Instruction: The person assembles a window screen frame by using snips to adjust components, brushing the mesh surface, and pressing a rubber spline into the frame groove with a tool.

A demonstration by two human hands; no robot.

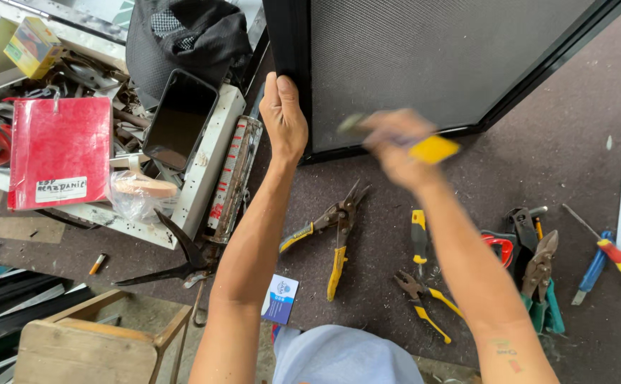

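Frame edge: black mesh screen frame (459,67) is lying far on the brown benchtop (573,163), its near-left corner facing me.
Open room: bare bench is showing right of the frame; yellow-handled snips (333,238) and pliers (424,299) are crowding the near side.
Left hand (284,117): I am clamping the frame's left rail, thumb over the edge, arm extended.
Right hand (394,146): blurred, gripping a yellow-handled tool (432,149) at the frame's near edge.

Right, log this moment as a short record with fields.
left hand: grips the corner of the black screen frame
right hand: blurred, holding a yellow-handled tool over the frame's lower edge
mesh: dark, fills the frame
bench: brown top
loose tools: yellow-handled snips, pliers, screwdriver
left side: red folder, phone
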